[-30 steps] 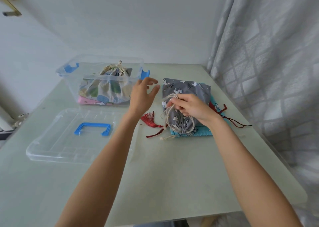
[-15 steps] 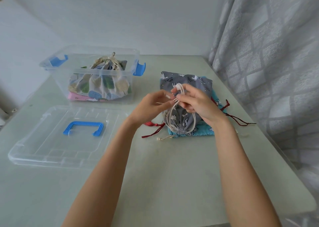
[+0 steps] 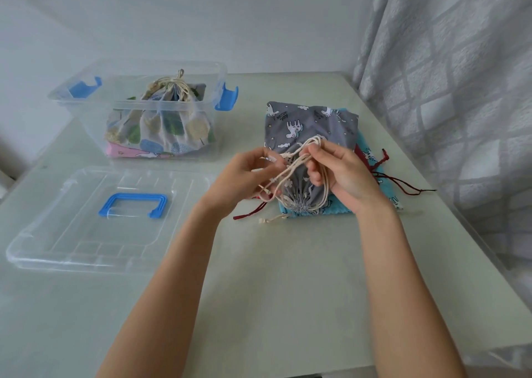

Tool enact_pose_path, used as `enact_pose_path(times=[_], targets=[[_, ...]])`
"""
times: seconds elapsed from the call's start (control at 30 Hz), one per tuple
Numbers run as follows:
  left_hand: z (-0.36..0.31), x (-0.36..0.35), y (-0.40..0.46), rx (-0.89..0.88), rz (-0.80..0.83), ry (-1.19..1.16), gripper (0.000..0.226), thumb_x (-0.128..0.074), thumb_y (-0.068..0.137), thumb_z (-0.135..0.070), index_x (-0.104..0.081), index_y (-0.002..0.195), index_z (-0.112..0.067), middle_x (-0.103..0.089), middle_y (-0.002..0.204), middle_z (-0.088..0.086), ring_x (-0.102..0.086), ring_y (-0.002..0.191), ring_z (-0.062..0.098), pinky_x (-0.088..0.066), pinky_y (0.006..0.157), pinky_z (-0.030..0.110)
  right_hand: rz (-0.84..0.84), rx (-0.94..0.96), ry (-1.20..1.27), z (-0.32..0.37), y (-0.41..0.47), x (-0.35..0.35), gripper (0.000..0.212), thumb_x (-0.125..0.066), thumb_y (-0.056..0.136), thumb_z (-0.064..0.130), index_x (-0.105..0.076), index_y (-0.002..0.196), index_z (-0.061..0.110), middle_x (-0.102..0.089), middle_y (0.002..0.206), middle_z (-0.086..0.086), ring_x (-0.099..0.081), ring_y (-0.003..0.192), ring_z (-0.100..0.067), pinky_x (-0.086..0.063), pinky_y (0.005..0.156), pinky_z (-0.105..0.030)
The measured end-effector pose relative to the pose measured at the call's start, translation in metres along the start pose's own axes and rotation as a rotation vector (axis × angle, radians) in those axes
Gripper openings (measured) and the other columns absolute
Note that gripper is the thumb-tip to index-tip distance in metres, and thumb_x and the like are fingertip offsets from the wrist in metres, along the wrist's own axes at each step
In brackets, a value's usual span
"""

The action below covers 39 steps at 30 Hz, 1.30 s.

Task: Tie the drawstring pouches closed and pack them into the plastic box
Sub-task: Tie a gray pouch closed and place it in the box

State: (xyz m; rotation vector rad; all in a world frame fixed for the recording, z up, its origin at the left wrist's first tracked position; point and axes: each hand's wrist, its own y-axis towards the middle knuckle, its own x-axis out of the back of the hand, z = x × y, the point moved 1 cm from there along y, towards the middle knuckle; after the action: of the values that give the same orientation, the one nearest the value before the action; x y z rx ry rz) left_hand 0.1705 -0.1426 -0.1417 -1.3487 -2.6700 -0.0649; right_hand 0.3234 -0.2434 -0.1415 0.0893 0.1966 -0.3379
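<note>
A: Lid (image 3: 86, 228) is lying at near left, blue handle (image 3: 134, 209) facing up. Beyond it the plastic box (image 3: 138, 101) is sitting open, with a tree-print pouch (image 3: 161, 124) already tied and resting on a pink pouch (image 3: 129, 153) inside.

B: And the hands?

A: Left hand (image 3: 239, 182) is pinching the cream drawstring (image 3: 290, 170) at its fingertips. Right hand (image 3: 342, 173), just beside it, is curling its fingers round the gathered loops of the same cord. Both are working just above the grey unicorn pouch (image 3: 305, 124), which is lying on a teal pouch (image 3: 385, 182) right of centre, its puckered neck pointing toward the near edge.

B: Advice for the knot?

A: I judge the tie is under way, not finished. The right hand should be keeping the loops taut while the left is feeding the free end through, so the neck is not loosening. Pulling along the cord rather than upward should be keeping the pouch flat.

B: Any snags?

A: The red cords (image 3: 403, 185) of the lower pouch are trailing close by and could be getting caught in the knot.
</note>
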Motion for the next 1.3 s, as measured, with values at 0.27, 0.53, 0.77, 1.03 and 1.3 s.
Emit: enact_pose_path(times=[0.27,0.53,0.77,1.03,1.3], targets=[[0.008,-0.012,0.003,-0.210,-0.048,0.406,0.021,-0.073,0.078,-0.016,-0.062,0.072,-0.034,-0.059,0.079,-0.013,-0.052,0.064,-0.001,-0.040,0.062,0.011,0.111,0.107,-0.202,0.001,-0.010,0.003,0.009,-0.066,0.082,0.007,-0.069,0.080,0.015,-0.060,0.074,-0.004,-0.053,0.067,-0.010,-0.046,0.065,-0.018],[-0.003,-0.010,-0.003,-0.158,-0.013,0.114,0.012,-0.057,0.091,-0.011,-0.058,0.079,-0.011,-0.070,0.088,0.008,-0.056,0.061,0.000,-0.037,0.051,0.004,-0.006,0.176,-0.398,0.003,-0.010,0.009,0.016,-0.066,0.082,0.002,-0.067,0.089,0.017,-0.064,0.081,0.007,-0.058,0.077,-0.009,-0.048,0.076,-0.022],[-0.001,-0.011,-0.002,-0.063,-0.015,-0.076,0.020,-0.045,0.097,-0.016,-0.060,0.097,-0.003,-0.067,0.073,0.005,-0.067,0.056,0.016,-0.051,0.055,0.017,-0.182,0.327,-0.491,-0.001,-0.004,0.003,0.021,-0.071,0.079,0.002,-0.068,0.085,0.023,-0.069,0.082,0.002,-0.065,0.079,-0.012,-0.054,0.079,-0.028],[0.009,-0.014,0.002,-0.164,-0.069,0.151,0.005,-0.067,0.083,-0.011,-0.066,0.086,-0.015,-0.067,0.072,-0.006,-0.061,0.057,0.001,-0.049,0.056,0.015,-0.114,0.306,-0.427,-0.004,-0.003,-0.007,0.023,-0.071,0.077,-0.001,-0.068,0.083,0.021,-0.070,0.074,0.012,-0.066,0.076,-0.006,-0.053,0.076,-0.021],[0.009,0.000,0.006,-0.222,-0.242,-0.172,0.013,-0.047,0.097,-0.014,-0.054,0.086,-0.014,-0.067,0.099,-0.002,-0.064,0.093,0.008,-0.051,0.088,0.028,-0.205,0.283,-0.311,-0.006,-0.001,-0.004,0.014,-0.068,0.080,0.003,-0.071,0.091,0.012,-0.073,0.074,0.004,-0.069,0.070,-0.012,-0.054,0.068,-0.021]])
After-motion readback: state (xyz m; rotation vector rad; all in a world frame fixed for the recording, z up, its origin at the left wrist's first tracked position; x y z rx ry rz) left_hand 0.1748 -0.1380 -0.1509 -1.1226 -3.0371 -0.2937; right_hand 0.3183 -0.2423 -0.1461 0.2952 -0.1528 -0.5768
